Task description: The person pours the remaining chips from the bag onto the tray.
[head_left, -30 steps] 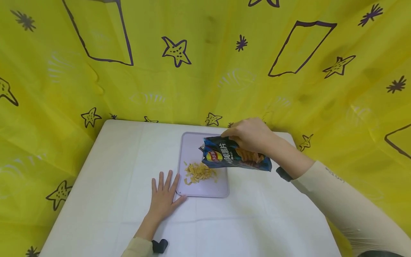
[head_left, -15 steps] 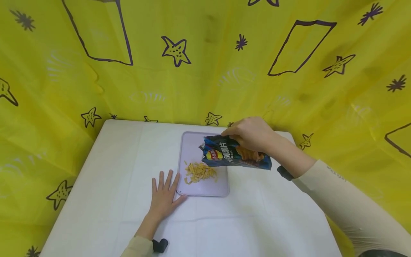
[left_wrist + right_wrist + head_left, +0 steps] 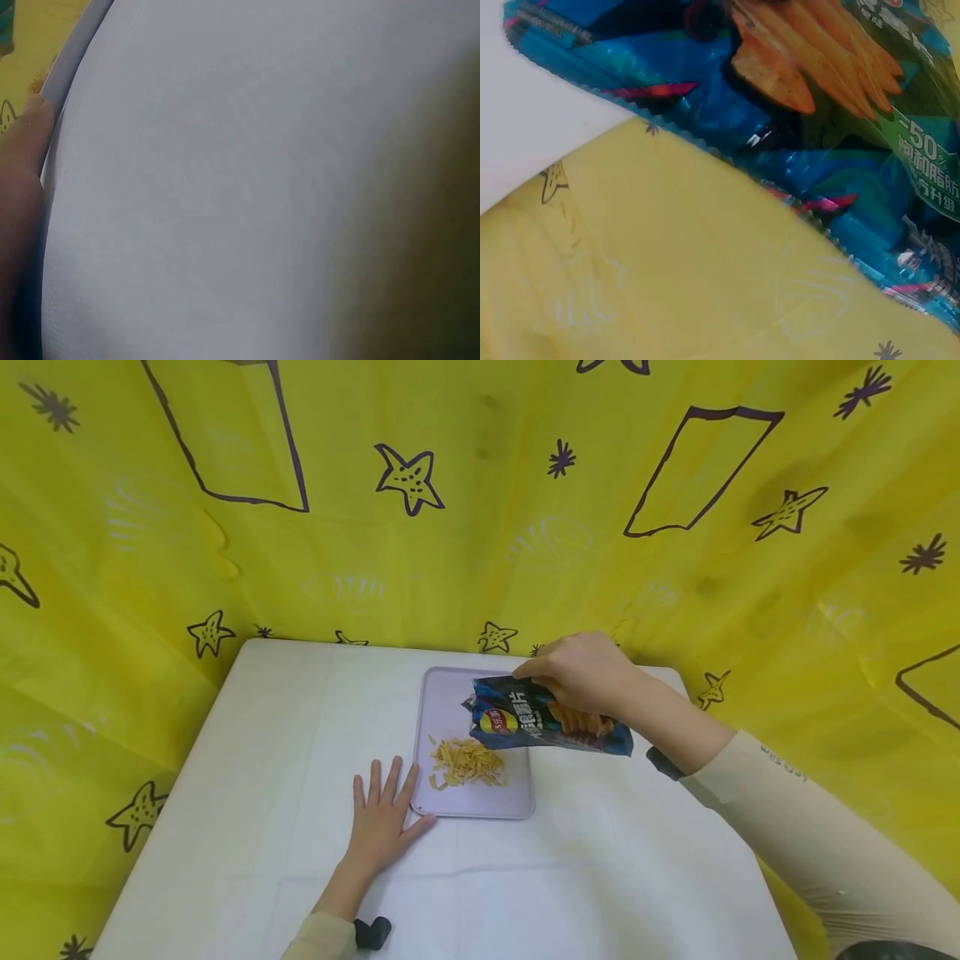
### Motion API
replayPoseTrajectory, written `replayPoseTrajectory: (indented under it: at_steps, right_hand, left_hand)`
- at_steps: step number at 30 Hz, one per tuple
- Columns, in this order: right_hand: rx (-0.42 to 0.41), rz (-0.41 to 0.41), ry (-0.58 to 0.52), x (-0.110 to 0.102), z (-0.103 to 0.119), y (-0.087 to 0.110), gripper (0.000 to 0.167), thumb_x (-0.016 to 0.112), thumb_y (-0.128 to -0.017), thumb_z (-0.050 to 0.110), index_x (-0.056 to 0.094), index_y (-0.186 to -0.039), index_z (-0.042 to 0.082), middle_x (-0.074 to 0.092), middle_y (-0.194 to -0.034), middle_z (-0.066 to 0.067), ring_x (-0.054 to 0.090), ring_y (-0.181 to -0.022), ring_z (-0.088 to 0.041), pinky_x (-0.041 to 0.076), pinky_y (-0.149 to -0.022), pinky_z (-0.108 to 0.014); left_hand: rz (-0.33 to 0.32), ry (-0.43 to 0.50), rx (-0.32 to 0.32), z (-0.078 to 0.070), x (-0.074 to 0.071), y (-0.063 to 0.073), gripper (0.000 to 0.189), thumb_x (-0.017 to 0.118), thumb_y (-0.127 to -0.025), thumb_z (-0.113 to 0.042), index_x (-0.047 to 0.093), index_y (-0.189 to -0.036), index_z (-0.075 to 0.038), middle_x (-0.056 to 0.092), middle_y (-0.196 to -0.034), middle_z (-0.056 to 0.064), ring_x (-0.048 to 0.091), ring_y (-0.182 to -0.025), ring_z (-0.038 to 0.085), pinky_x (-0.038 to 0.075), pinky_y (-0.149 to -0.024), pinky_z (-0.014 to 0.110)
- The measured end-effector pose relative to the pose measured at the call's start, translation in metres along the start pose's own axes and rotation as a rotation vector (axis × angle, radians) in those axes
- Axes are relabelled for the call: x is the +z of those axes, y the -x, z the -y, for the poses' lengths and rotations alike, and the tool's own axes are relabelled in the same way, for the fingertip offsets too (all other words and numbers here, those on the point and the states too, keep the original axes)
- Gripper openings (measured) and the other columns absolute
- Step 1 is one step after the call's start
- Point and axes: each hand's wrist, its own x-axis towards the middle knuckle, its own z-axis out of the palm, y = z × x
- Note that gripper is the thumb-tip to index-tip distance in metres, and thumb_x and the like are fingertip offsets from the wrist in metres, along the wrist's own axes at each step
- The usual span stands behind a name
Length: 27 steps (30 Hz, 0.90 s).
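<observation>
My right hand grips the upper edge of a dark blue bag of potato chips. The bag lies on its side in the air, its torn end pointing left over a pale purple tray. A small heap of yellow chip pieces sits on the tray below that end. My left hand rests on the table with fingers spread, beside the tray's left front corner. In the right wrist view the chip bag fills the top; the right fingers do not show there. What the bag holds inside is hidden.
A white-covered table carries the tray. Behind and around it hangs a yellow curtain with dark starfish drawings, close to the table's back edge. Black straps sit at both wrists.
Almost nothing differs. The chip bag and right hand hold nearly the same place over the tray, and the left hand has stayed put. The whole view has shifted very slightly.
</observation>
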Motion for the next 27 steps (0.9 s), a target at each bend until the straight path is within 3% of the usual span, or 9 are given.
replayPoseTrajectory:
  at_steps: [18, 27]
  right_hand:
    - [-0.005, 0.009, -0.021, -0.0002, 0.0023, 0.0012, 0.024, 0.069, -0.093, 0.014, 0.079, -0.109, 0.028, 0.078, -0.095, 0.002, 0.070, -0.071, -0.018, 0.052, -0.049, -0.031]
    - [-0.027, 0.044, 0.032, -0.0010, 0.0079, -0.0024, 0.031, 0.069, -0.091, 0.010, 0.078, -0.112, 0.030, 0.077, -0.094, 0.005, 0.071, -0.074, -0.017, 0.051, -0.048, -0.032]
  left_hand:
    - [-0.020, 0.001, 0.009, -0.0012, 0.0010, -0.0003, 0.090, 0.060, -0.088, -0.064, 0.029, -0.158, -0.017, 0.020, -0.165, 0.017, 0.005, -0.151, 0.048, -0.001, -0.117, 0.068]
    - [-0.027, -0.005, 0.009, 0.0010, 0.0034, 0.0014, 0.090, 0.058, -0.088, -0.065, 0.029, -0.158, -0.017, 0.020, -0.165, 0.017, 0.006, -0.151, 0.048, -0.001, -0.117, 0.069]
